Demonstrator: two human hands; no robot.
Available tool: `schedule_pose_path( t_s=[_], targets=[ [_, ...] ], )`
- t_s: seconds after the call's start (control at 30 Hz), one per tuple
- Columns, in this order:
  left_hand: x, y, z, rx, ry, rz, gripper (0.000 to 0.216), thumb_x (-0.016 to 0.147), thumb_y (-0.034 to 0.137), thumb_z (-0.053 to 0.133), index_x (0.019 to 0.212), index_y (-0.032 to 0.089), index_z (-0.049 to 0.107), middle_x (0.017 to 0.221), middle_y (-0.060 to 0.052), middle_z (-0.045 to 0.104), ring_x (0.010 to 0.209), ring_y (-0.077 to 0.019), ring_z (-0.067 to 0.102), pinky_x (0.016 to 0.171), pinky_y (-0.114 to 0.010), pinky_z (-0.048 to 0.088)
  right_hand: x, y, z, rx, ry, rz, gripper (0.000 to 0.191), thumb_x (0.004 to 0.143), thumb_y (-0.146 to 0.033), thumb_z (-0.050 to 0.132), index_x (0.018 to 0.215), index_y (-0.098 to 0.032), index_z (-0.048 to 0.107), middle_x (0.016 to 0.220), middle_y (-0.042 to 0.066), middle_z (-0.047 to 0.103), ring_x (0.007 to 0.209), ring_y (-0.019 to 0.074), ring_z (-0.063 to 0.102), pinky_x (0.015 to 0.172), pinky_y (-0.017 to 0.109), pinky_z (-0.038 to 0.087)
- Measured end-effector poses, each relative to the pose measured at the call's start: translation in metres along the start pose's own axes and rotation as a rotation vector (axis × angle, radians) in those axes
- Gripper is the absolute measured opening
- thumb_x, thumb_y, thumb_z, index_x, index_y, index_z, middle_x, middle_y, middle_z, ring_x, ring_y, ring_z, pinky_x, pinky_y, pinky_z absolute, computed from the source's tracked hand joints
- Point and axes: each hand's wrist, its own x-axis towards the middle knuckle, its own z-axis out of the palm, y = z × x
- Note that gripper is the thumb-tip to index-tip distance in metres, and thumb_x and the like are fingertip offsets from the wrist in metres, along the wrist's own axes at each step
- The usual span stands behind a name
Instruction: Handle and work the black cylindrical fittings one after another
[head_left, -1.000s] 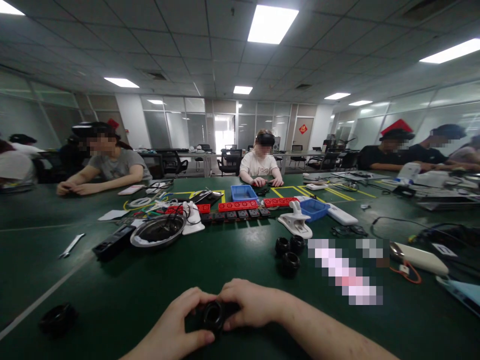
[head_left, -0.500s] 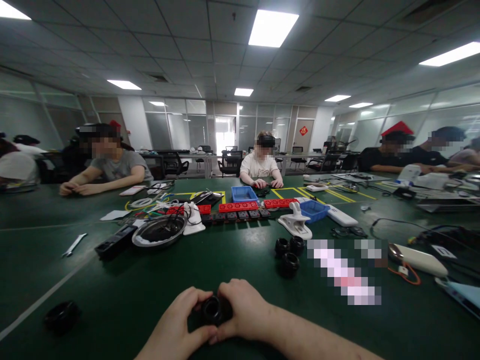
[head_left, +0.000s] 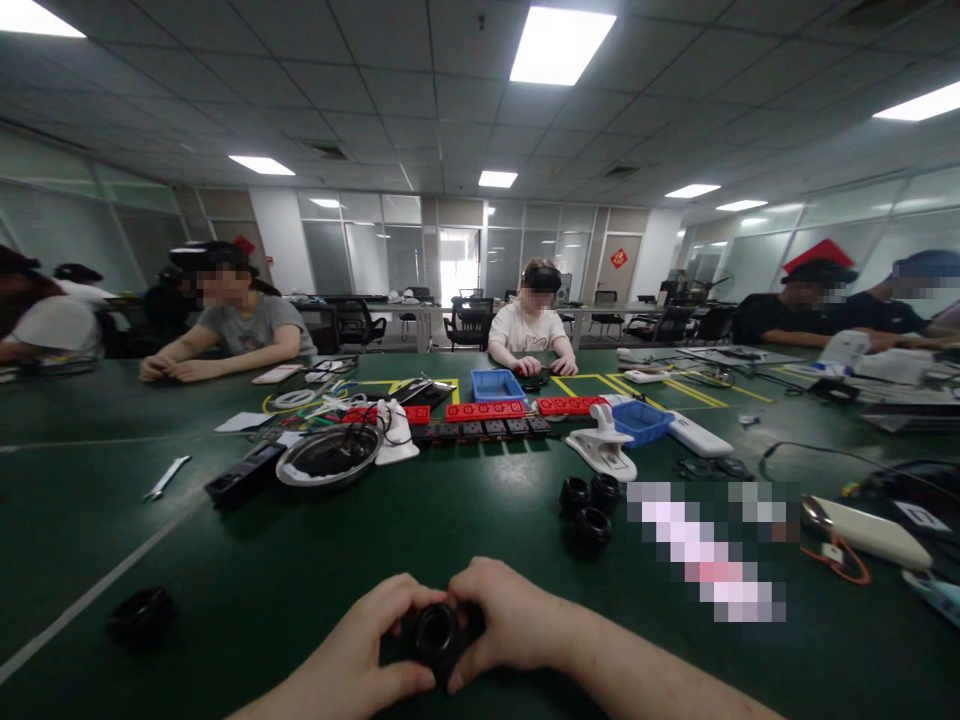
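Note:
My left hand (head_left: 373, 632) and my right hand (head_left: 504, 618) curl around a black ring-shaped part (head_left: 436, 636) near the table's front edge. Thumbs press its lower sides while the fingers wrap the upper sides. Its round opening faces me, and its outer sides are partly hidden by my fingers. Beyond my right hand, three similar black ring-shaped parts (head_left: 592, 528) stand in a tight cluster. Another black ring-shaped part (head_left: 142, 618) lies far to the left of my left hand.
On the green table (head_left: 315, 560) lie a wrench (head_left: 166, 479), a metal bowl (head_left: 330, 455) of dark items, a white clip stand (head_left: 602, 445), red strips (head_left: 486, 411) and blue trays (head_left: 642, 424). A white device (head_left: 870, 535) is at right. Several people sit around, one opposite (head_left: 531, 325).
The camera view has turned slightly left, so the scene sits further right. Both hands keep hold of the black ring-shaped part, whose opening now shows more fully.

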Motion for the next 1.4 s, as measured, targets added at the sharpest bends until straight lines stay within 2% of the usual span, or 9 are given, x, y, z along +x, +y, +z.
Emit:
schedule_pose_path(
  t_s=[0.23, 0.33, 0.43, 0.6, 0.73, 0.87, 1.07, 1.27, 1.4],
  targets=[
    [-0.001, 0.003, 0.012, 0.024, 0.218, -0.1, 0.03, 0.065, 0.018, 0.059, 0.095, 0.019, 0.057, 0.091, -0.003, 0.056, 0.088, -0.0223, 0.051, 0.077, -0.031, 0.039, 0.0, -0.024, 0.015, -0.235, 0.199, 0.183, 0.058, 0.049, -0.067, 0.065, 0.076, -0.016, 0.059, 0.076, 0.006, 0.061, 0.074, 0.0246, 0.054, 0.07, 0.037, 0.039],
    [-0.001, -0.002, 0.011, 0.025, 0.199, -0.07, 0.031, 0.066, 0.019, 0.059, 0.097, 0.019, 0.058, 0.09, -0.002, 0.056, 0.085, -0.0213, 0.051, 0.075, -0.03, 0.04, -0.003, -0.024, 0.009, -0.121, 0.185, 0.117, 0.06, 0.051, -0.06, 0.07, 0.091, -0.016, 0.059, 0.086, 0.006, 0.061, 0.08, 0.0242, 0.053, 0.073, 0.036, 0.041],
    [0.0, -0.006, 0.007, 0.026, 0.142, -0.049, 0.034, 0.066, 0.017, 0.058, 0.1, 0.02, 0.057, 0.09, -0.001, 0.056, 0.083, -0.0199, 0.05, 0.073, -0.028, 0.04, -0.004, -0.016, -0.001, 0.024, 0.08, -0.037, 0.053, 0.06, -0.043, 0.073, 0.104, -0.018, 0.056, 0.093, 0.004, 0.059, 0.083, 0.0199, 0.053, 0.074, 0.029, 0.041],
    [0.001, -0.004, 0.0, 0.002, 0.055, -0.036, 0.04, 0.065, 0.015, 0.059, 0.104, 0.022, 0.055, 0.092, 0.0, 0.054, 0.084, -0.0189, 0.049, 0.073, -0.028, 0.039, -0.001, -0.004, -0.009, 0.129, -0.051, -0.037, 0.029, 0.064, -0.027, 0.071, 0.09, -0.017, 0.062, 0.077, -0.002, 0.055, 0.071, 0.0134, 0.051, 0.06, 0.02, 0.038],
    [0.0, 0.002, 0.0, 0.0, 0.033, -0.041, 0.037, 0.063, 0.015, 0.061, 0.099, 0.021, 0.057, 0.09, 0.0, 0.053, 0.082, -0.0189, 0.048, 0.072, -0.028, 0.038, -0.001, -0.003, -0.005, 0.181, -0.038, 0.033, 0.032, 0.058, -0.032, 0.076, 0.082, -0.018, 0.06, 0.071, -0.005, 0.05, 0.065, 0.011, 0.048, 0.053, 0.018, 0.034],
    [-0.001, 0.003, 0.003, -0.006, 0.068, -0.045, 0.031, 0.065, 0.021, 0.062, 0.096, 0.019, 0.058, 0.087, 0.0, 0.053, 0.081, -0.0188, 0.049, 0.072, -0.027, 0.039, -0.002, -0.008, -0.001, 0.107, 0.024, 0.081, 0.042, 0.053, -0.045, 0.076, 0.081, -0.018, 0.059, 0.074, -0.002, 0.053, 0.066, 0.013, 0.048, 0.052, 0.019, 0.034],
    [0.0, 0.004, 0.009, 0.031, 0.132, -0.087, 0.03, 0.063, 0.017, 0.063, 0.093, 0.018, 0.058, 0.086, -0.001, 0.054, 0.082, -0.0201, 0.05, 0.072, -0.029, 0.04, 0.002, -0.015, 0.001, -0.1, 0.022, -0.002, 0.046, 0.058, -0.052, 0.071, 0.085, -0.017, 0.06, 0.078, 0.002, 0.06, 0.071, 0.0172, 0.053, 0.064, 0.026, 0.039],
    [-0.002, 0.007, 0.011, 0.048, 0.168, -0.079, 0.028, 0.068, 0.018, 0.059, 0.096, 0.019, 0.058, 0.088, -0.002, 0.055, 0.082, -0.0203, 0.05, 0.073, -0.029, 0.039, 0.004, -0.022, 0.012, -0.19, 0.116, 0.15, 0.062, 0.05, -0.067, 0.065, 0.082, -0.014, 0.058, 0.078, 0.007, 0.061, 0.072, 0.0235, 0.054, 0.066, 0.034, 0.043],
    [-0.003, 0.006, 0.008, 0.048, 0.106, -0.043, 0.034, 0.069, 0.018, 0.058, 0.102, 0.021, 0.057, 0.088, -0.001, 0.055, 0.081, -0.0197, 0.05, 0.072, -0.028, 0.039, 0.0, -0.016, 0.002, -0.18, 0.045, 0.017, 0.062, 0.054, -0.065, 0.065, 0.089, -0.015, 0.059, 0.082, 0.006, 0.061, 0.073, 0.0218, 0.054, 0.069, 0.033, 0.043]
  ],
)
